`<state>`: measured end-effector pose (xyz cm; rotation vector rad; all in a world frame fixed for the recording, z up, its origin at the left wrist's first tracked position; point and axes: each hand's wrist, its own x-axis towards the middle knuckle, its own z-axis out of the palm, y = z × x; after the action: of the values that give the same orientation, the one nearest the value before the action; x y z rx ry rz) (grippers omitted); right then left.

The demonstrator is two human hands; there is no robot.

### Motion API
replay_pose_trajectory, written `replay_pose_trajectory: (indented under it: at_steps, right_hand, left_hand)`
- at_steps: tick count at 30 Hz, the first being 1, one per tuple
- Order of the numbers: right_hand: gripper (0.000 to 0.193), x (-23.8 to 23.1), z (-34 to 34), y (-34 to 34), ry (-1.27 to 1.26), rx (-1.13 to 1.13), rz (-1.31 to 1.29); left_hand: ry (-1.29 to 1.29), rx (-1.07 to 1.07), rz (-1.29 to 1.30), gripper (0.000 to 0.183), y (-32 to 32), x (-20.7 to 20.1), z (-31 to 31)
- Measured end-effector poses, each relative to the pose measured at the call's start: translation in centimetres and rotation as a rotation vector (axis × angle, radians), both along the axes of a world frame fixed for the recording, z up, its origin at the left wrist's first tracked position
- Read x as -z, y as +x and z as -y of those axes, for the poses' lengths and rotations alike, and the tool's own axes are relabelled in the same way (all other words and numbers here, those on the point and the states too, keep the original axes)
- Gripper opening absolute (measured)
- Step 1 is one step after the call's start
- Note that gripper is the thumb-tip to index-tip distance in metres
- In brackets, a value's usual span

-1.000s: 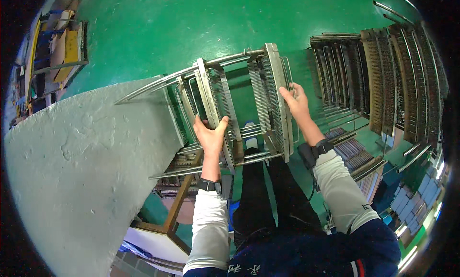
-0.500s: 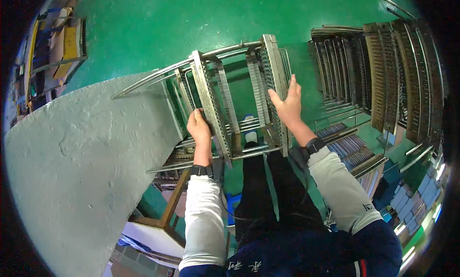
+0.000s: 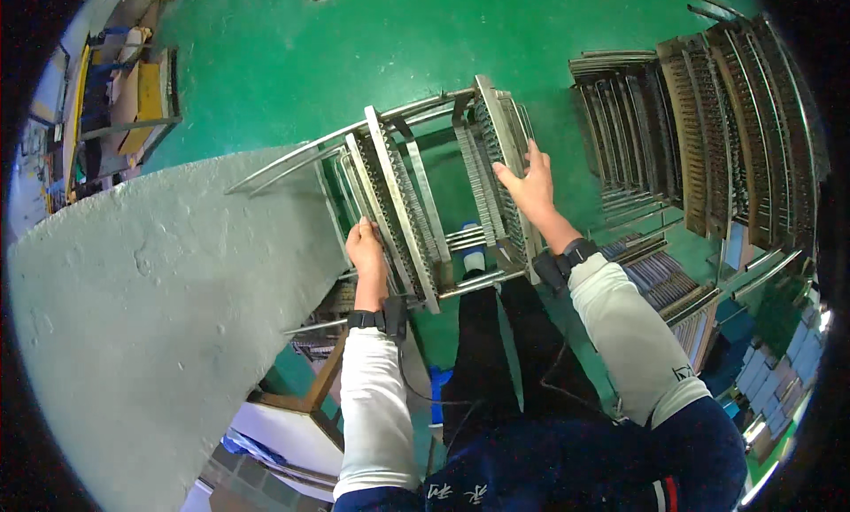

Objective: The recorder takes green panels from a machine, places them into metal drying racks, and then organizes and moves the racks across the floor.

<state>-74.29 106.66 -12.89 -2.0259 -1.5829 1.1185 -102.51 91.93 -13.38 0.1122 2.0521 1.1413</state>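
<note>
A metal rack (image 3: 423, 193) with toothed side bars and long tubular rails lies in front of me, partly over a grey slab. At its left, my left hand (image 3: 367, 251) has its fingers closed on the outer end frame (image 3: 382, 213), which stands close beside a toothed bar (image 3: 400, 202). Against the rack's right toothed side bar (image 3: 513, 162) rests my right hand (image 3: 534, 193), thumb and fingers spread apart. Slim slotted strips (image 3: 474, 171) run along the inside of the rack. The left fingertips' exact contact is partly hidden.
The grey slab (image 3: 177, 317) fills the left side. More toothed racks (image 3: 708, 140) stand stacked at the right on the green floor (image 3: 372, 60). A wooden-framed table (image 3: 305, 401) is at lower left, and shelving with cardboard (image 3: 133, 104) at far left. My legs are below the rack.
The left end frame has moved right, closer to the toothed bar, with my left hand on it. My right hand keeps nearly the same place. The view has shifted slightly.
</note>
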Motion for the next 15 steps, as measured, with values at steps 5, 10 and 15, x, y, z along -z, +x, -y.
replay_pose_trajectory:
  at_steps: [5,10,15]
  right_hand:
    - [0.092,1.4,-2.3,-0.3,0.048,-0.008,0.058]
    - [0.090,0.5,-0.7,0.1,0.101,0.022,-0.004]
    - [0.090,3.0,-1.9,-1.8,0.155,0.040,0.001]
  left_hand:
    - [-0.011,-0.071,-0.074,0.032,-0.9,2.1,-1.4]
    - [-0.006,-0.090,-0.183,0.039,-1.7,1.4,-2.0]
    - [0.013,-0.093,-0.220,0.040,-5.0,3.8,-2.5]
